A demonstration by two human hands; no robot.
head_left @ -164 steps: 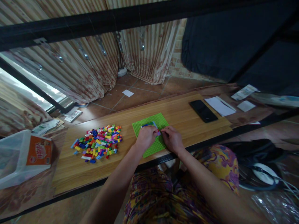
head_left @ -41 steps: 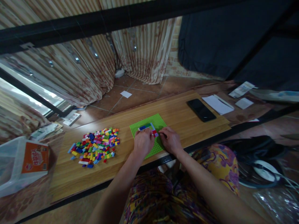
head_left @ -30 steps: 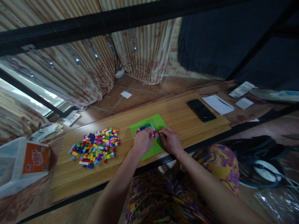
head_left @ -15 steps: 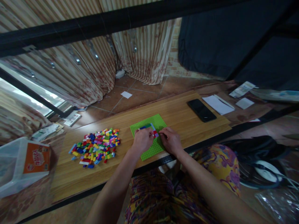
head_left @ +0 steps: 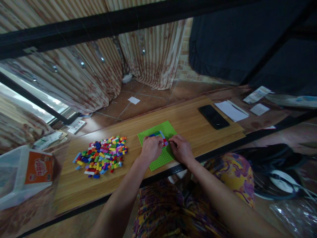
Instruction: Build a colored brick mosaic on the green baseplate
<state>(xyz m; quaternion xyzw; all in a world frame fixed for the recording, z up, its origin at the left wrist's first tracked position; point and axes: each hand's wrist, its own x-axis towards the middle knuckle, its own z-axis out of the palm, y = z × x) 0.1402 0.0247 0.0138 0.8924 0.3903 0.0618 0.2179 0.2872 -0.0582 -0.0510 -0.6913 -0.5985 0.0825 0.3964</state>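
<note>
A green studded baseplate (head_left: 160, 162) lies on the wooden board, with a few joined toy bricks (head_left: 162, 135) on it in blue, green, light blue and red. My left hand (head_left: 152, 147) is over the plate's left part, its fingers closed at the bricks' near side; whatever is in them is hidden. On the plate's right part rests my right hand (head_left: 181, 148), fingers curled together, their tips close to the red brick (head_left: 165, 142). I cannot make out anything held there. Off to the left spreads a pile of loose coloured bricks (head_left: 104, 155).
A black phone (head_left: 213, 116) and white paper (head_left: 231, 111) lie to the right on the wooden board (head_left: 138, 124). A clear plastic bin (head_left: 15, 178) with an orange label stands at the far left. Striped curtains (head_left: 153, 56) hang beyond the board.
</note>
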